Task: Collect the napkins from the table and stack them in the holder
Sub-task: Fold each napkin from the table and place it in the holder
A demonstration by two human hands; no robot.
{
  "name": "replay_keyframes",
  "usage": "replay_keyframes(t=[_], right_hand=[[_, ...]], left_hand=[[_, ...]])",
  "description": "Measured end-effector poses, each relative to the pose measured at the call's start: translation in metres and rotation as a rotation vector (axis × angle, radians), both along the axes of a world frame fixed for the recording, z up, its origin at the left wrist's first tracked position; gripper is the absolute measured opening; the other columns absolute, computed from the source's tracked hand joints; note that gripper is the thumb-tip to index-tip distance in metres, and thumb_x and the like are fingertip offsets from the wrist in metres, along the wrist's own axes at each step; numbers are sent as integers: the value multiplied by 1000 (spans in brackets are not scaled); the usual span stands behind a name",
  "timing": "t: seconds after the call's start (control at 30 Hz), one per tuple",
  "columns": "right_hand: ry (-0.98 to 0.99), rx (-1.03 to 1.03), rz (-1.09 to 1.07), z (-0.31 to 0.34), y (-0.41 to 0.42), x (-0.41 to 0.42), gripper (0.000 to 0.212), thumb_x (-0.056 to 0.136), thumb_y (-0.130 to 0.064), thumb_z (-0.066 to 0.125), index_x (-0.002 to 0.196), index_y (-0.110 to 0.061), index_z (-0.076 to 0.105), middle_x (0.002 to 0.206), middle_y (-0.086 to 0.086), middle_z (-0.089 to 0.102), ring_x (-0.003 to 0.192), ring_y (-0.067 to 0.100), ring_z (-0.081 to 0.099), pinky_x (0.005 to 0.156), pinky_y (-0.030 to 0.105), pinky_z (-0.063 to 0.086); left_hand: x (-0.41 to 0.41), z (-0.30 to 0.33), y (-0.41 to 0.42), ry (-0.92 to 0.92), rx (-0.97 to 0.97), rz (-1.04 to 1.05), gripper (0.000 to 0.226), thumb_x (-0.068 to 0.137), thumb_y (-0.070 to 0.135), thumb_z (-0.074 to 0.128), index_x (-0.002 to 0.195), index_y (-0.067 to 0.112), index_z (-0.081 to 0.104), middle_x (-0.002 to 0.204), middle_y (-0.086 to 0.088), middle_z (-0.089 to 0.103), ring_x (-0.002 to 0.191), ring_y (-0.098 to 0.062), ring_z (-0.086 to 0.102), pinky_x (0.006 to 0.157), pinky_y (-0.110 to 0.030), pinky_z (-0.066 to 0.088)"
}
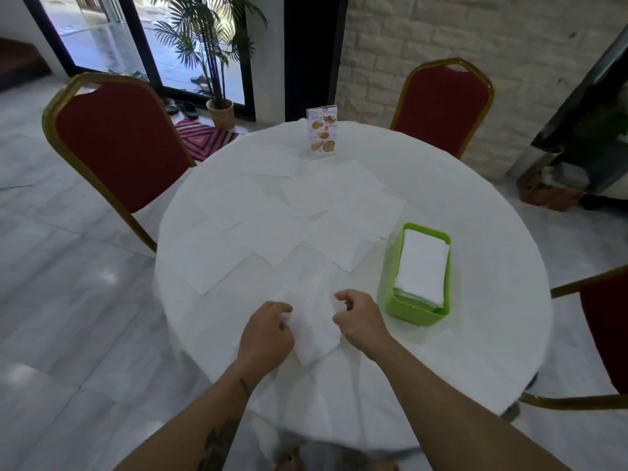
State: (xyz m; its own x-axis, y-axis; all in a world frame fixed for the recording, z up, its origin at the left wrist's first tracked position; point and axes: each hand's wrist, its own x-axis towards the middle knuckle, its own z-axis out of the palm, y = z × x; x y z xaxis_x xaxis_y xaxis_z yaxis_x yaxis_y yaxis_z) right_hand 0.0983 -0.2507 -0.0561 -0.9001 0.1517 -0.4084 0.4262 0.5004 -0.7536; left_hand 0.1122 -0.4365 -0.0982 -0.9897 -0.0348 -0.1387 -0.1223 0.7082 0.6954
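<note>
Red gold-framed chairs [119, 144] on marble floor [68, 300], brick wall [441, 28] behind.

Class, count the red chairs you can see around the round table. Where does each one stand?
3. One chair at the table's far left, one at the far right, one at the right edge, cut off by the frame. Others may be out of view.

One wide-angle view only, worn on the head, looking forward and steeply down over the round worktop [475, 185] from its near edge. Close to the forearms below; chairs, window and brick wall farther off.
</note>
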Motion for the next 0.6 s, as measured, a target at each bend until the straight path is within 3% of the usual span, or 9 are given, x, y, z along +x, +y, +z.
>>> replay_keyframes(t=[0.07, 0.13, 0.23, 0.33, 0.43, 0.53, 0.57, 0.6], right_hand=[[-61, 56, 227, 1, -4, 6, 50, 75, -6, 62, 123, -19, 66, 103, 2, 63, 91, 15, 61, 71, 22, 45], [-122, 100, 363, -1, -9, 11, 52, 72, -15, 70, 123, -22, 66, 121, 6, 55, 107, 20, 57, 82, 26, 46], [-119, 136, 298, -4, -13, 14, 56, 71, -25, 69, 126, -29, 60, 136, 4, 37, 128, 27, 41, 103, 37, 42], [-163, 97, 209, -5, -15, 17, 61, 75, -22, 62, 134, -28, 48, 134, 6, 37, 126, 26, 42, 104, 40, 42], [-167, 153, 193, -9, -15, 17, 68, 77, -18, 54, 143, -21, 38, 137, 9, 40, 126, 28, 44, 104, 39, 41], [-240, 16, 43, -8, -19, 11, 55, 82, -13, 50, 136, -17, 45, 130, 8, 49, 115, 27, 53, 91, 33, 45], [-277, -63, -17, -8, -21, 9, 35, 83, -11, 49, 117, -21, 53, 115, 7, 52, 97, 25, 56, 78, 30, 46], [-296, -103, -55, -6, -23, 7, 20, 84, -9, 48, 92, -27, 49, 99, 4, 49, 79, 21, 52, 65, 27, 42]], left_hand=[[1, 0, -9, 3, -9, 93, 35, 84, 10, 48, 115, 20, 63, 120, 2, 61, 103, -15, 58, 84, -22, 42], [2, 0, -16, -7, -18, 133, 38, 84, 10, 47, 118, 18, 61, 121, 0, 60, 104, -17, 58, 85, -24, 43], [5, 0, -17, -10, -19, 135, 41, 84, 9, 46, 122, 16, 58, 124, -1, 58, 107, -18, 57, 87, -25, 43], [8, 0, -13, -3, -22, 89, 44, 83, 9, 47, 126, 17, 55, 130, 1, 53, 111, -17, 55, 90, -23, 41], [12, -3, -10, -21, -109, -67, 52, 85, 11, 47, 137, 18, 47, 146, 2, 41, 130, -18, 42, 107, -28, 34], [15, -6, -9, -48, -277, -247, 54, 87, 18, 45, 141, 23, 43, 155, 1, 30, 142, -20, 23, 117, -37, 22], [16, -7, -9, -47, -302, -273, 53, 87, 19, 45, 140, 24, 43, 155, 1, 29, 143, -20, 21, 117, -38, 21], [16, -7, -10, -46, -311, -284, 53, 88, 19, 45, 140, 25, 42, 156, 1, 28, 143, -20, 20, 117, -39, 21]])
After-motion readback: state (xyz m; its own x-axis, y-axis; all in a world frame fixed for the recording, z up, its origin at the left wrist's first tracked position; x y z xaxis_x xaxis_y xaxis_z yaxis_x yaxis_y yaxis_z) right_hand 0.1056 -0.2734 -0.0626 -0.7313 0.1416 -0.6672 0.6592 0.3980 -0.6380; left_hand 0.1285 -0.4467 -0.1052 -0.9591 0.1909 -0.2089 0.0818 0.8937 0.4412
